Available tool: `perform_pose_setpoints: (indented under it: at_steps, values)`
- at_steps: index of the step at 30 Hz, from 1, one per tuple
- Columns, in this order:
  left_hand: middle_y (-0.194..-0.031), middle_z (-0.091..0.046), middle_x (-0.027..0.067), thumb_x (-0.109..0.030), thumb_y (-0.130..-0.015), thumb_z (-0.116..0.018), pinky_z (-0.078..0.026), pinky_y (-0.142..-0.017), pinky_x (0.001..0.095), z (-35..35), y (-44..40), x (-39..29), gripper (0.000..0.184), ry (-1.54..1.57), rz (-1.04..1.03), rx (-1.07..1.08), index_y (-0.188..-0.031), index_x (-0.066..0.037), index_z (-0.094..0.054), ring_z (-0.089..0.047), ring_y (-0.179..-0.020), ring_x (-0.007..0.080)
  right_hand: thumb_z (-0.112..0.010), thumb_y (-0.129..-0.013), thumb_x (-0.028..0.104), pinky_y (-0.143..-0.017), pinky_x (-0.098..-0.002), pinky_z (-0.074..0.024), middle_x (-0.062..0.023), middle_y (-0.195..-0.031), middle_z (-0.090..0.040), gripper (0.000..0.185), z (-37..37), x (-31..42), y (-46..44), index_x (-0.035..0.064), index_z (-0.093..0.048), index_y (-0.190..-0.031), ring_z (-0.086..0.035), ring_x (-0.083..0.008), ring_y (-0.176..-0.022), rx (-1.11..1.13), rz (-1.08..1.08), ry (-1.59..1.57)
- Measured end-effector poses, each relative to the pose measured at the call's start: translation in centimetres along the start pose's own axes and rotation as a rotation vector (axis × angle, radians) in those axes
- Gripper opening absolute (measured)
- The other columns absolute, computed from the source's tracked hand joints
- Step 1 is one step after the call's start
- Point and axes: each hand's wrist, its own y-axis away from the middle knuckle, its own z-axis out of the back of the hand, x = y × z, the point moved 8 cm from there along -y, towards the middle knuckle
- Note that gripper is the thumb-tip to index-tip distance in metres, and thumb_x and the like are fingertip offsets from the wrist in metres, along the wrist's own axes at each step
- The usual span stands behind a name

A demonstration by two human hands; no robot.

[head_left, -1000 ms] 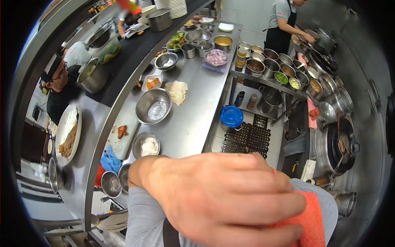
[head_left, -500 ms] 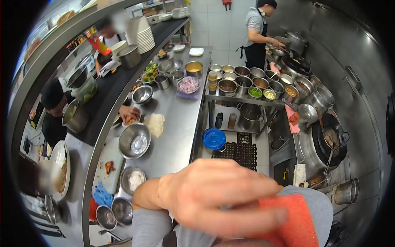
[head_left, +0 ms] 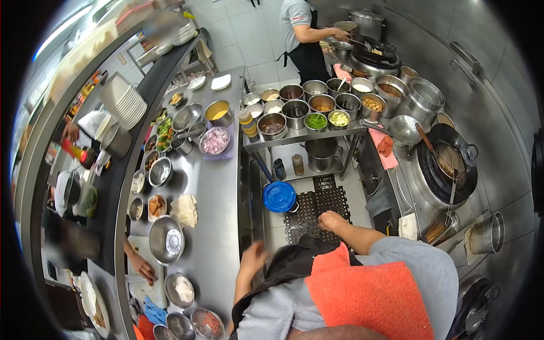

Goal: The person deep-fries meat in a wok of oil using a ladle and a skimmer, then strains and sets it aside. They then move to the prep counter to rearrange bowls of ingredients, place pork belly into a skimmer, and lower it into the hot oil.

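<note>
My left hand (head_left: 254,258) hangs at the right edge of the steel counter (head_left: 218,226), by my black apron (head_left: 277,258). Motion smears its fingers. My right hand (head_left: 330,221) is out in front of my body above the black floor mat (head_left: 303,218). Its fingers are curled, and whatever they may hold is hidden. An orange-red towel (head_left: 368,289) lies over my shoulder. The blue lid (head_left: 279,196) of a pot stands on the floor ahead, nearest to my right hand, without contact.
A co-worker's hand (head_left: 143,268) rests over a white cutting board (head_left: 139,246) at left. Steel bowls (head_left: 166,241) and a pale cloth (head_left: 185,211) are on the counter. Several ingredient pots (head_left: 296,115) crowd a shelf ahead. A wok (head_left: 439,164) sits right; another person (head_left: 309,51) works beyond.
My left hand has moved from close before the camera, by the towel, down toward the counter edge. My right hand now shows. The view has shifted. The co-worker's hand has left the food for the board.
</note>
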Motion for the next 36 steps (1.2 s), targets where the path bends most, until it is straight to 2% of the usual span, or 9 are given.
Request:
perform_pose_setpoints:
  at_steps: [4,10,18,19,20,24,27,33,36]
  values:
    - [-0.090,-0.067,0.0149,-0.018,-0.078,-0.065,-0.049,-0.080,0.0304,-6.1,5.1,11.0,0.037,0.332,0.229,0.180,-0.112,-0.004,-0.060,-0.066,-0.088,0.0230,-0.058,-0.074,0.014,-0.084,-0.0433,-0.0493,-0.0200,-0.097,-0.065,0.022,-1.9,-9.7,-2.5,0.0064,-0.069,-0.091,-0.062,-0.0356,-0.094,0.023,-0.191,0.101]
    - [-0.096,-0.067,0.0164,-0.016,-0.079,-0.062,-0.049,-0.082,0.0331,-6.9,0.3,4.5,0.040,0.166,0.269,0.136,-0.117,-0.005,-0.057,-0.065,-0.092,0.0264,-0.062,-0.075,0.019,-0.088,-0.0415,-0.0483,-0.0192,-0.104,-0.064,0.026,3.8,-14.1,0.8,0.0015,-0.068,-0.094,-0.061,-0.0338,-0.100,0.092,-0.339,0.200]
    - [-0.105,-0.064,0.0209,-0.016,-0.077,-0.061,-0.049,-0.086,0.0373,-2.6,-12.4,-4.8,0.043,0.011,-0.032,0.242,-0.118,-0.001,-0.055,-0.063,-0.098,0.0327,-0.058,-0.078,0.018,-0.083,-0.0439,-0.0498,-0.0174,-0.096,-0.066,0.021,0.4,-16.6,-0.8,0.0037,-0.066,-0.091,-0.062,-0.0346,-0.094,-0.146,-0.456,0.067]
    - [-0.096,-0.066,0.0149,-0.013,-0.080,-0.064,-0.050,-0.078,0.0330,-2.0,-13.7,-5.0,0.042,-0.052,-0.100,0.238,-0.118,0.000,-0.054,-0.064,-0.087,0.0224,-0.057,-0.079,0.017,-0.078,-0.0452,-0.0500,-0.0171,-0.092,-0.066,0.019,1.3,-13.9,-0.2,0.0027,-0.065,-0.088,-0.063,-0.0351,-0.089,-0.184,-0.399,0.005]
    - [-0.105,-0.064,0.0208,-0.015,-0.077,-0.060,-0.050,-0.084,0.0373,-1.1,-14.7,-5.9,0.043,-0.032,-0.058,0.259,-0.117,-0.001,-0.055,-0.064,-0.094,0.0314,-0.055,-0.079,0.016,-0.074,-0.0466,-0.0501,-0.0167,-0.088,-0.067,0.017,1.9,-12.0,0.1,0.0018,-0.063,-0.085,-0.063,-0.0356,-0.084,-0.221,-0.338,-0.057]
    - [-0.101,-0.065,0.0198,-0.015,-0.077,-0.061,-0.050,-0.082,0.0378,0.1,-18.3,-8.2,0.043,-0.036,-0.126,0.268,-0.118,-0.002,-0.055,-0.064,-0.092,0.0309,-0.054,-0.079,0.014,-0.066,-0.0475,-0.0482,-0.0171,-0.082,-0.066,0.014,-9.0,-19.1,-2.2,0.0023,-0.061,-0.081,-0.063,-0.0370,-0.075,-0.149,-0.367,-0.651]
    - [-0.099,-0.065,0.0173,-0.015,-0.079,-0.063,-0.050,-0.081,0.0364,-0.8,-19.5,-9.1,0.043,-0.055,-0.200,0.357,-0.119,-0.003,-0.054,-0.064,-0.090,0.0282,-0.058,-0.076,0.016,-0.067,-0.0456,-0.0491,-0.0174,-0.078,-0.065,0.014,-2.0,-14.4,1.6,0.0033,-0.062,-0.072,-0.063,-0.0363,-0.073,-0.325,-0.357,-0.074]
    - [-0.101,-0.065,0.0172,-0.018,-0.079,-0.066,-0.049,-0.083,0.0357,-2.3,-21.2,-8.3,0.044,-0.078,-0.279,0.490,-0.120,-0.003,-0.054,-0.064,-0.092,0.0285,-0.061,-0.074,0.018,-0.084,-0.0428,-0.0488,-0.0190,-0.092,-0.066,0.021,-1.4,-15.2,3.7,0.0025,-0.070,-0.084,-0.062,-0.0346,-0.091,-0.153,-0.637,-0.033]
    - [-0.109,-0.060,0.0237,-0.020,-0.072,-0.065,-0.045,-0.092,0.0411,0.5,-24.1,-4.2,0.042,-0.267,-0.249,0.117,-0.109,0.000,-0.061,-0.058,-0.103,0.0373,-0.061,-0.073,0.021,-0.084,-0.0429,-0.0491,-0.0188,-0.090,-0.066,0.023,-2.2,-14.2,4.2,0.0026,-0.070,-0.083,-0.063,-0.0343,-0.090,-0.179,-0.674,-0.055]
